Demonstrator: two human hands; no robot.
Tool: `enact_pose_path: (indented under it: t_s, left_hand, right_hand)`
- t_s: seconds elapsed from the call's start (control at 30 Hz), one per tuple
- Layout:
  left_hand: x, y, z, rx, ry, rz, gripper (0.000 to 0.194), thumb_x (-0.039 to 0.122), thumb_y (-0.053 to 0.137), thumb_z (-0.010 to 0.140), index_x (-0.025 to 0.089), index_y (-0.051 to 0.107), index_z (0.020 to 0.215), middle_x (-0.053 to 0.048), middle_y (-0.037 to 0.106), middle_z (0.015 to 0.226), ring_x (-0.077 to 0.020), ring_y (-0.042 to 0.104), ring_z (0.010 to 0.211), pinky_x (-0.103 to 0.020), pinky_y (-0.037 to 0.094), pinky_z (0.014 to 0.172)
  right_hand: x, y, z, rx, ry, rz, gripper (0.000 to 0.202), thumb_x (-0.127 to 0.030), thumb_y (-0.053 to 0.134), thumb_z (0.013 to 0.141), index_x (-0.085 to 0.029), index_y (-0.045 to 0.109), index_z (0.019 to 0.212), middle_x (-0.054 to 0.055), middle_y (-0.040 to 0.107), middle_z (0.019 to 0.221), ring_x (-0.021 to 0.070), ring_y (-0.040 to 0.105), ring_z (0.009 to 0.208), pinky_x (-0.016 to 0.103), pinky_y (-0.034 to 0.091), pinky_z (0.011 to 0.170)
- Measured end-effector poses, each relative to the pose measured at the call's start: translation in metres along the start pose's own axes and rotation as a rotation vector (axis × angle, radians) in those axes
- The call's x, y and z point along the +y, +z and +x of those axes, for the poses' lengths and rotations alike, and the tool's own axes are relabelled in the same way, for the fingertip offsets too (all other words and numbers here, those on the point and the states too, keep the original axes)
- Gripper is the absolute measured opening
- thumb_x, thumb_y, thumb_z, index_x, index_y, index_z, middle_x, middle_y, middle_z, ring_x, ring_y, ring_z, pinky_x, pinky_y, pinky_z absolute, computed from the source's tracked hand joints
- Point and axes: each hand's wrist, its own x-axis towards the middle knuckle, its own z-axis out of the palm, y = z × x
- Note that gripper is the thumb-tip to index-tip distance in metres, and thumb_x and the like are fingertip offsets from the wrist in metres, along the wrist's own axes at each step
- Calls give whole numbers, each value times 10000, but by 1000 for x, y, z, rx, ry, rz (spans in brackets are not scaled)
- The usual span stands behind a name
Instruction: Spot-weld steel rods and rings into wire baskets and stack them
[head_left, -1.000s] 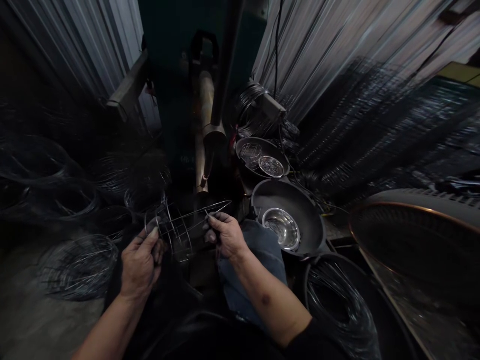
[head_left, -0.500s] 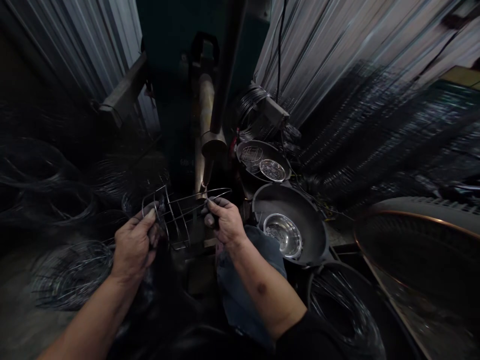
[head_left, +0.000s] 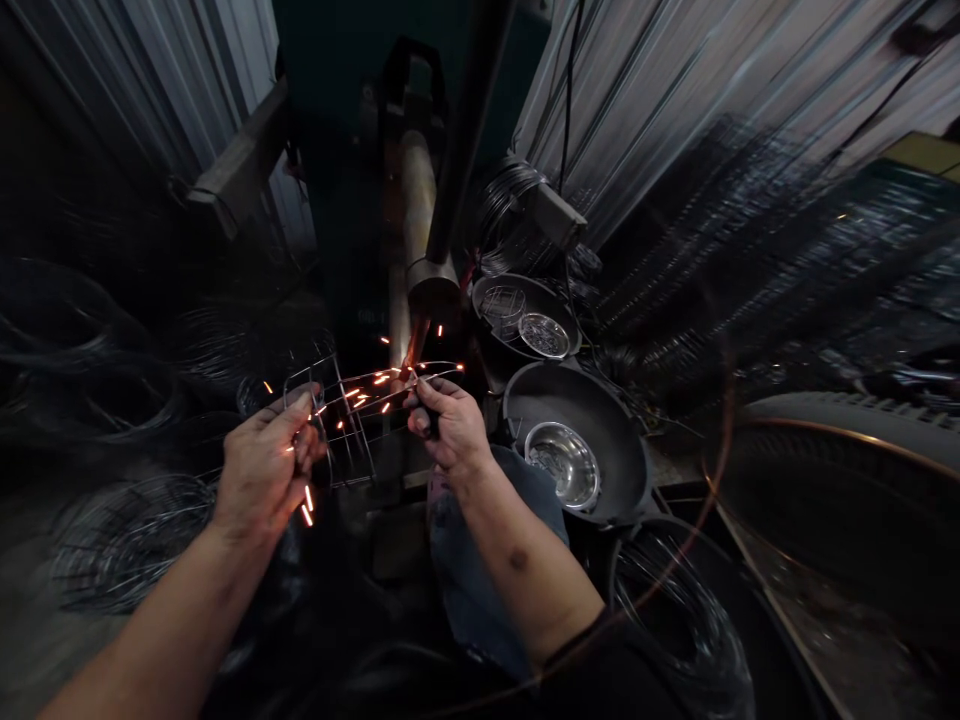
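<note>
Right now both hands are gripping a small silver wire-frame basket (head_left: pixel 346 420), holding it up under the copper-coloured electrode tip of a dark welding machine (head_left: pixel 417 335). Fingers of the left hand (head_left: pixel 262 470) are pinching the frame's left end, while the right hand (head_left: pixel 450 430) is clenching around the wire at its right end, just beside the tip. Orange sparks (head_left: pixel 360 395) are scattering from the contact point across the frame and over the left hand. Just right of the right hand, a shiny steel bowl (head_left: pixel 562 462) is sitting inside a wide black pan (head_left: pixel 600 400). Coils of dark wire (head_left: pixel 127 540) are lying near the left forearm.
</note>
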Motion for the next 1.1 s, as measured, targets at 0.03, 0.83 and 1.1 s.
enact_pose_path:
  t_s: [0.03,0.83,1.1]
  left_hand:
    - [1,0,0,-2,-6,-5,358,333,702,677,130,676,971,94,352,387,-40,297,342,-161,357,384]
    - [8,1,10,0,23,-23,193,315,666,707,150,620,796,85,353,388,-65,325,348,-170,344,377]
    - [-17,-70,-23,-588,12,253,631,500,695,659,169,633,1193,-113,698,901,-254,653,808,-363,535,710]
  right_hand:
    - [1,0,-1,7,2,3,249,-275,784,614,-145,576,659,-7,613,533,43,398,333,186,295,352]
    - [56,3,-51,-187,19,-597,195,-360,686,681,-172,675,731,-33,596,641,111,536,653,240,437,643]
    - [18,-6,-93,-212,318,-261,267,-386,704,717,-161,591,807,-65,536,491,33,316,308,171,246,337]
